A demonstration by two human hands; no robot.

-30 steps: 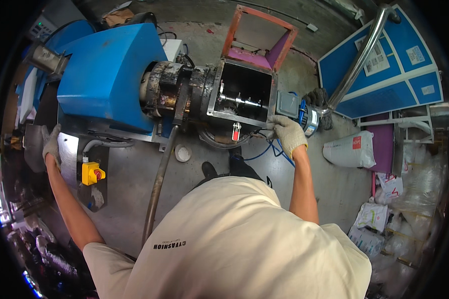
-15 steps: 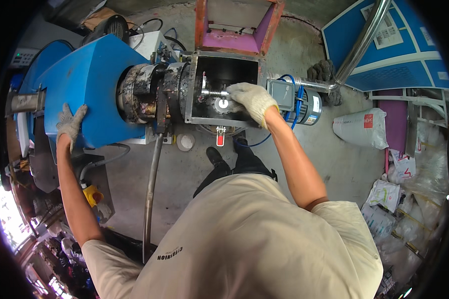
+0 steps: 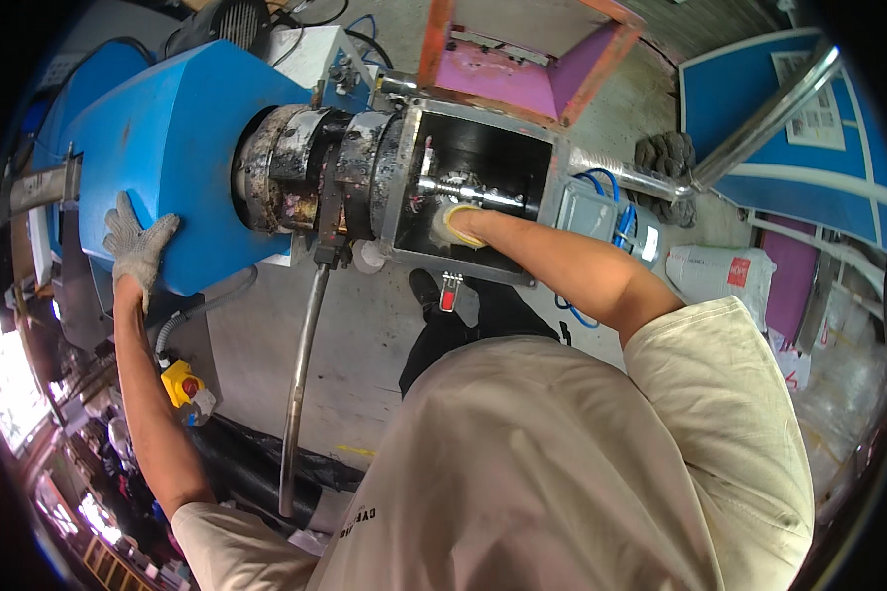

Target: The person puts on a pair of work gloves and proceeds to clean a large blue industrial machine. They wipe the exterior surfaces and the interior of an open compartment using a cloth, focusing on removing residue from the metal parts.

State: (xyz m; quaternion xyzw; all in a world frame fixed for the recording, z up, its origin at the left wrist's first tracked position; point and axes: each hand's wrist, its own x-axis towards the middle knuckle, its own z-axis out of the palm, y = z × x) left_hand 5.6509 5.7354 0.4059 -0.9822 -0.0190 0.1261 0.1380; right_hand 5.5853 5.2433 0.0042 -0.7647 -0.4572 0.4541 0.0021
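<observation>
My left hand [image 3: 138,244], in a grey-white knit glove, lies with fingers spread on the blue machine housing [image 3: 202,128]. My right hand [image 3: 451,229], gloved too, reaches down into an open-topped metal box [image 3: 473,264] joined to the machine. Its fingers are hidden below the wrist, so what they touch cannot be seen. Just beyond that hand a shiny metal shaft [image 3: 508,200] crosses the dark interior. Between housing and box sits a grimy, dark-crusted cylindrical section [image 3: 296,148]. A red-handled latch [image 3: 449,295] hangs from the box's near wall.
An orange-edged lid with a pink inside [image 3: 493,69] stands raised behind the box. A long metal bar [image 3: 306,384] slopes toward me. To the right are a motor [image 3: 641,241], a silver pipe [image 3: 759,123] and a white sack [image 3: 715,276]. A yellow switch box [image 3: 179,382] sits lower left.
My right hand has gone from above the shaft to deeper inside the box, on its near side. My left hand stays on the housing, fingers more spread. The view has shifted and tilted.
</observation>
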